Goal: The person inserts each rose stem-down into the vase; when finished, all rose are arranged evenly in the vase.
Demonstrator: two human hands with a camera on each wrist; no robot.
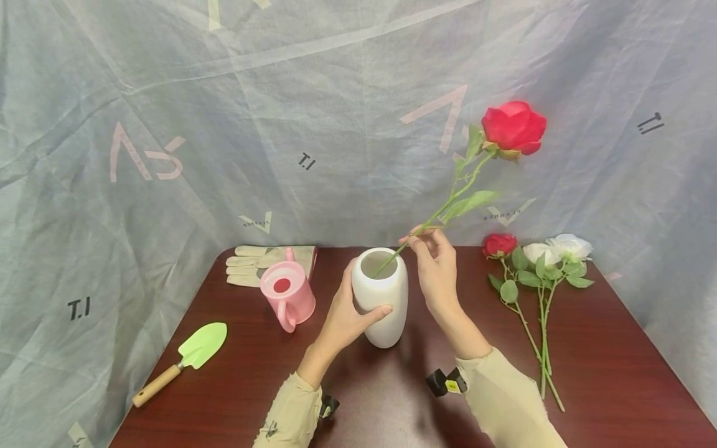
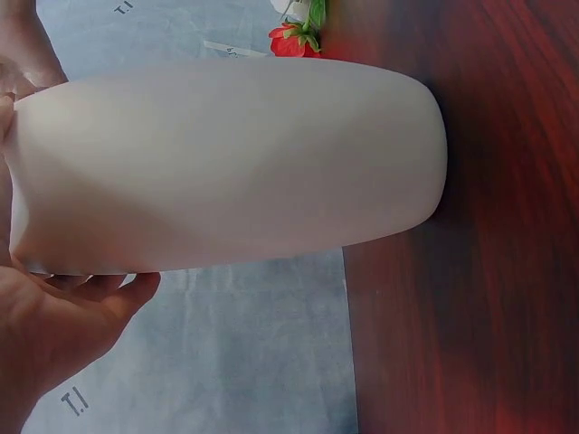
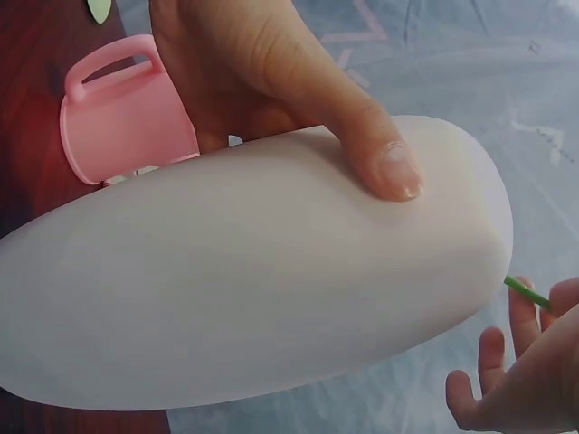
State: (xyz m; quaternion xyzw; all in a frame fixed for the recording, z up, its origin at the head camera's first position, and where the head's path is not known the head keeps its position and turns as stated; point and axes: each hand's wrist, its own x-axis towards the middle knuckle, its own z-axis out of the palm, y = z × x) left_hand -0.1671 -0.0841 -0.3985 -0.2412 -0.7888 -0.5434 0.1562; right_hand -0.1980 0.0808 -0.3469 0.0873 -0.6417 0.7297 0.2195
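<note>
A white vase (image 1: 386, 311) stands upright at the middle of the table. My left hand (image 1: 348, 314) grips its left side, thumb (image 3: 389, 167) across the front and fingers mostly hidden behind it. Above and right of the mouth, my right hand (image 1: 437, 267) pinches the green stem of a red rose (image 1: 514, 129). The stem (image 3: 525, 291) slants down into the vase's opening, and its lower end is hidden inside. The bloom leans up to the right. In the left wrist view, the vase (image 2: 235, 163) fills most of the picture.
Right of the vase lie another red rose (image 1: 500, 244) and white roses (image 1: 568, 247). On the left are a pink watering can (image 1: 291, 292), pale gloves (image 1: 243, 264) behind it, and a green trowel (image 1: 204, 345) with a wooden handle. Grey cloth (image 1: 336, 155) hangs behind the table (image 1: 381, 398).
</note>
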